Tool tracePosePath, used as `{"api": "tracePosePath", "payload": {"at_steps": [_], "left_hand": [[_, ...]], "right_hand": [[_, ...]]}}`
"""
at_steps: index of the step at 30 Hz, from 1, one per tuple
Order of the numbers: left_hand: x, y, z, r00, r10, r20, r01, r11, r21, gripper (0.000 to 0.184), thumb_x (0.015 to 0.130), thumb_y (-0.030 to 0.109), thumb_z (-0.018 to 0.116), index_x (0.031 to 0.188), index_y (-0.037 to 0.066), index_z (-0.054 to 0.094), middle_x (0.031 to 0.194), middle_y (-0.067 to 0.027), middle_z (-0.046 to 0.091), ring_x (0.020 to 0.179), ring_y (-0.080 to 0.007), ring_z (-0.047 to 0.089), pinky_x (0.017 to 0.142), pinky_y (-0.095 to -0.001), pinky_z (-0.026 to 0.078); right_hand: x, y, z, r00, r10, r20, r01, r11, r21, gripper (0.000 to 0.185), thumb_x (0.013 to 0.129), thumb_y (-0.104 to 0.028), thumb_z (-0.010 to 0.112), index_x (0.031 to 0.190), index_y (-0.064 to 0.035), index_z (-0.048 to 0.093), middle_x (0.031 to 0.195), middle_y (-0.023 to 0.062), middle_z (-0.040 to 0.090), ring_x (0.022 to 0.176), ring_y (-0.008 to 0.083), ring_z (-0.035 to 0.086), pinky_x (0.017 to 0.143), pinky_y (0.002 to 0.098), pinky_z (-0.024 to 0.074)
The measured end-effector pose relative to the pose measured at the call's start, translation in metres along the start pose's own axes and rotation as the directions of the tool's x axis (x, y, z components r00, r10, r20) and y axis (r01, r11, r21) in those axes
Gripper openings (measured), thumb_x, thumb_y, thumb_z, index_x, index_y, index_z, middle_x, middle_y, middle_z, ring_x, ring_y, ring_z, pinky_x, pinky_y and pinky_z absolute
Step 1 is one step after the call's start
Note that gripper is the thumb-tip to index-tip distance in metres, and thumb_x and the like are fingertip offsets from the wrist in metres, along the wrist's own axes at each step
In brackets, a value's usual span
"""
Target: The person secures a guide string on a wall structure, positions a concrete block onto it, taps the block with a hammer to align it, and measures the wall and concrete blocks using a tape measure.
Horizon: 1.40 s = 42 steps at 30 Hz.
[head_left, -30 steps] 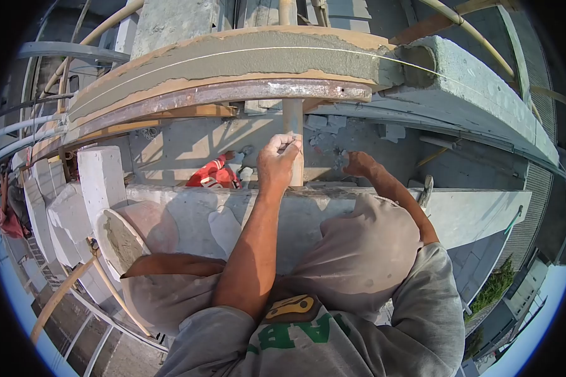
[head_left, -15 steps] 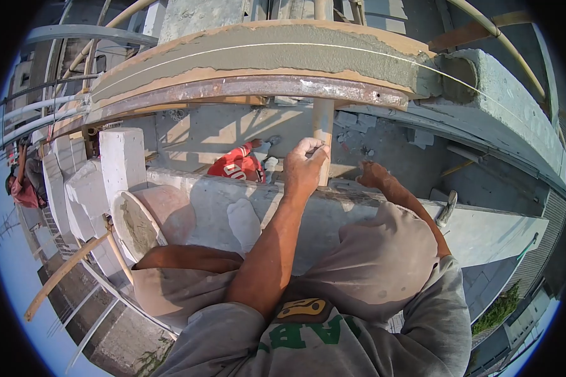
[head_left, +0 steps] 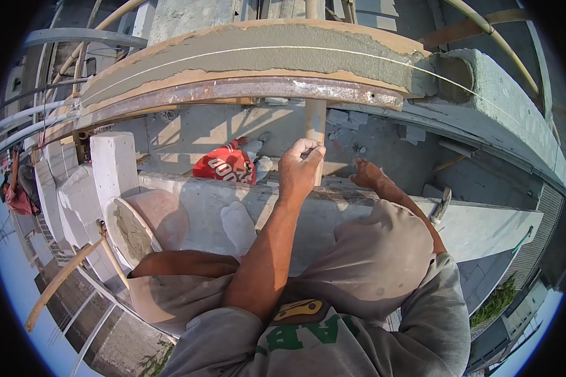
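Observation:
My left hand (head_left: 300, 168) is raised in front of a vertical pole (head_left: 315, 120), its fingers pressed together; whatever they hold, if anything, is too small to name. To its right, my right hand (head_left: 366, 174) reaches past my knee over the gap, with its fingers apart and nothing seen in them. Beyond both hands runs a long beam (head_left: 258, 53) coated in wet grey mortar, with a white string (head_left: 283, 48) stretched over it. A rusty metal bar (head_left: 251, 88) lies along the beam's near side.
A bucket of mortar (head_left: 132, 231) stands at the left beside white blocks (head_left: 113, 164). A person in red (head_left: 227, 164) is below, another person (head_left: 20, 195) at the far left. A trowel-like tool (head_left: 442, 206) rests on the grey ledge (head_left: 484, 225). Bamboo poles (head_left: 66, 283) cross the lower left.
My right hand's fingers have spread apart. My left hand stays raised by the pole. Below, the person in red has bent so that more of their back shows. The view has shifted slightly.

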<state>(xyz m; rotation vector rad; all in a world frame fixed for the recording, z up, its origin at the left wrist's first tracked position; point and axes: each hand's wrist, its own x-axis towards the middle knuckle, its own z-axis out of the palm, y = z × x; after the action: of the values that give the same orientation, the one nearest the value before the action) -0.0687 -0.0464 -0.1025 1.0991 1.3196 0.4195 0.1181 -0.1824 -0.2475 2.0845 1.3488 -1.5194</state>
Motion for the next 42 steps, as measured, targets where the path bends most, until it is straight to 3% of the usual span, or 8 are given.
{"api": "tracePosePath", "payload": {"at_steps": [5,14,20,23,26,32,37,42], "left_hand": [[-0.001,0.003,0.002,1.000,0.010,-0.027,-0.009,0.999,0.041,0.021,0.080,0.019,0.068,0.091,0.001,0.067,0.077,-0.0064,0.067,0.071,-0.0138,0.060,0.068,-0.0298,0.047],[-0.003,0.010,0.003,0.996,0.065,-0.054,-0.060,0.994,0.096,0.023,0.080,0.020,0.069,0.092,0.000,0.067,0.080,-0.0073,0.067,0.073,-0.0142,0.060,0.069,-0.0299,0.047],[-0.001,0.004,0.004,0.998,0.069,-0.014,-0.068,0.997,0.019,0.023,0.082,0.019,0.068,0.092,-0.001,0.066,0.076,-0.0050,0.065,0.071,-0.0110,0.057,0.067,-0.0279,0.046],[-0.002,0.007,0.001,0.999,0.025,0.024,-0.025,1.000,0.002,0.017,0.084,0.013,0.068,0.095,0.001,0.065,0.084,-0.0011,0.064,0.078,-0.0073,0.056,0.072,-0.0225,0.044],[-0.001,0.004,0.000,1.000,0.011,-0.009,-0.011,1.000,0.025,0.017,0.084,0.013,0.068,0.095,0.001,0.065,0.084,-0.0003,0.063,0.076,-0.0068,0.055,0.071,-0.0224,0.043],[0.001,0.030,0.011,0.992,0.099,-0.083,-0.118,0.955,-0.271,0.020,0.086,0.015,0.067,0.096,-0.002,0.065,0.082,-0.0033,0.066,0.075,-0.0091,0.058,0.071,-0.0249,0.047],[-0.003,0.074,0.037,0.968,0.245,-0.048,-0.247,0.914,-0.323,0.021,0.086,0.013,0.068,0.100,-0.002,0.064,0.086,-0.0031,0.065,0.076,-0.0071,0.057,0.070,-0.0221,0.045],[0.001,0.124,0.084,0.946,0.322,0.027,-0.288,0.879,-0.380,0.027,0.085,0.018,0.070,0.104,-0.001,0.063,0.088,-0.0032,0.066,0.075,-0.0069,0.057,0.067,-0.0233,0.045]], "right_hand": [[0.010,0.012,0.014,0.998,-0.029,-0.059,0.029,1.000,-0.007,0.059,0.080,-0.030,0.059,0.130,-0.0029,0.045,0.132,0.0256,0.050,0.121,0.0400,0.050,0.102,0.0439,0.0415],[0.005,0.013,0.004,0.985,0.089,-0.149,-0.067,0.987,0.145,0.067,0.078,-0.042,0.066,0.127,-0.0029,0.045,0.128,0.0246,0.052,0.120,0.0407,0.051,0.101,0.0446,0.0419],[-0.009,0.027,-0.011,0.988,0.140,-0.062,-0.142,0.990,-0.021,0.085,0.068,-0.044,0.076,0.135,-0.0021,0.043,0.125,0.0249,0.055,0.116,0.0378,0.055,0.097,0.0440,0.0452],[-0.001,0.050,-0.008,0.999,0.026,-0.023,-0.027,0.999,-0.034,0.072,0.070,-0.042,0.074,0.127,-0.0020,0.053,0.113,0.0211,0.063,0.108,0.0354,0.061,0.090,0.0439,0.0490],[-0.014,0.037,-0.022,0.974,0.029,-0.224,-0.028,1.000,0.007,0.037,0.075,-0.032,0.066,0.103,-0.0086,0.067,0.090,0.0193,0.069,0.088,0.0362,0.066,0.080,0.0441,0.0535],[-0.030,0.028,-0.032,0.879,-0.207,-0.430,0.209,0.977,-0.043,0.027,0.078,-0.025,0.063,0.099,-0.0089,0.068,0.090,0.0189,0.068,0.086,0.0383,0.065,0.079,0.0445,0.0523],[-0.104,0.020,-0.074,0.855,-0.136,-0.500,0.359,0.853,0.380,0.035,0.076,-0.026,0.070,0.103,-0.0043,0.067,0.093,0.0147,0.067,0.085,0.0269,0.065,0.079,0.0343,0.0502],[-0.219,0.014,-0.124,0.873,0.019,-0.487,0.450,0.353,0.820,0.039,0.079,-0.033,0.068,0.099,0.0000,0.070,0.093,0.0100,0.068,0.083,0.0166,0.061,0.076,0.0285,0.0473]]}}
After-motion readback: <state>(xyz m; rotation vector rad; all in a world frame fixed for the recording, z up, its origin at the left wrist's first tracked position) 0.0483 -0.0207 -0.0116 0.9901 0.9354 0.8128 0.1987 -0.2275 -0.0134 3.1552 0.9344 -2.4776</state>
